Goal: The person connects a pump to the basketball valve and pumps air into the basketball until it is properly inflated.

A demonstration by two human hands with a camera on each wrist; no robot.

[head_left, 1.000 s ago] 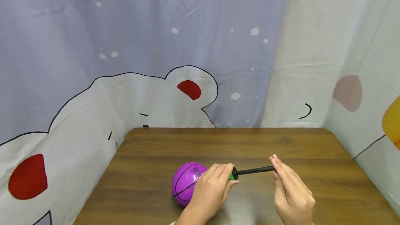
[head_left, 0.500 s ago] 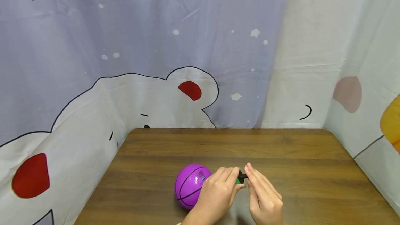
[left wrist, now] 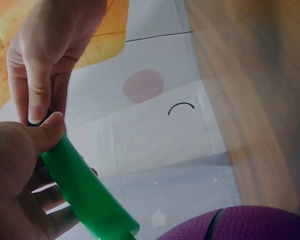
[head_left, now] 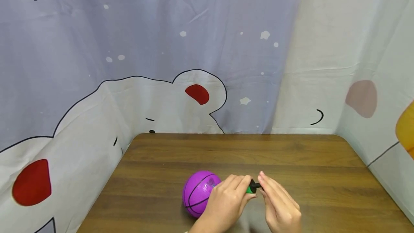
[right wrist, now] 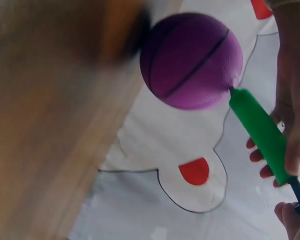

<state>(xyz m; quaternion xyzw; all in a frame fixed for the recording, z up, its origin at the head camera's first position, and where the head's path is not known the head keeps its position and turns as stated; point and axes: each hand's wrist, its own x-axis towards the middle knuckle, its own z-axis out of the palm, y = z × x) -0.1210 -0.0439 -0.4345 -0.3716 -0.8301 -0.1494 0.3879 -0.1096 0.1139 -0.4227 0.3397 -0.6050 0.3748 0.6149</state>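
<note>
A purple ball [head_left: 198, 193] with black seam lines rests on the wooden table; in the right wrist view the nozzle end of a green hand pump [right wrist: 260, 134] meets its surface. My left hand [head_left: 228, 200] is wrapped around the pump's green barrel [left wrist: 85, 187], thumb along it. The black plunger rod [head_left: 257, 185] shows only a short length beyond the barrel's end. At the rod's outer end, my right hand [head_left: 280, 204] pinches the handle between thumb and fingers, close beside the left hand. The handle itself is mostly hidden by those fingers.
The brown wooden table [head_left: 161, 154] runs back to a printed fabric curtain [head_left: 155, 46]. A side curtain [head_left: 391, 175] hangs along the right edge of the table. In the right wrist view, a dark blurred shape covers part of the upper left.
My right hand has come left toward my left hand, sliding the long black rod mostly into the barrel, then eased slightly back right. The ball appears slightly shifted right with the view.
</note>
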